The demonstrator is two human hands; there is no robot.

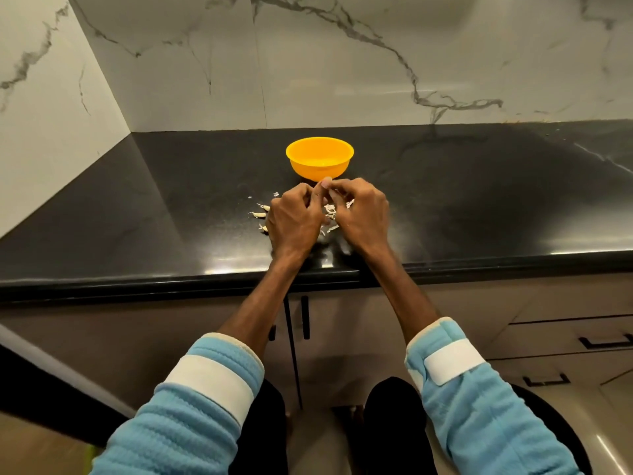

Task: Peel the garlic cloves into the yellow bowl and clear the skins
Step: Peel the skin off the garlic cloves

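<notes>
The yellow bowl [320, 158] stands on the black counter [154, 214], just beyond my hands. My left hand [295, 219] and my right hand [363, 214] meet in front of the bowl, fingers curled and fingertips pinched together around something small, most likely a garlic clove, hidden between them. Unpeeled cloves [259, 214] lie on the counter left of my left hand. Papery garlic skins [331, 210] are scattered between and under my hands.
A marble wall rises behind the counter and at the left. The counter's front edge [205, 281] runs below my wrists, with cabinet doors and drawer handles [604, 341] beneath.
</notes>
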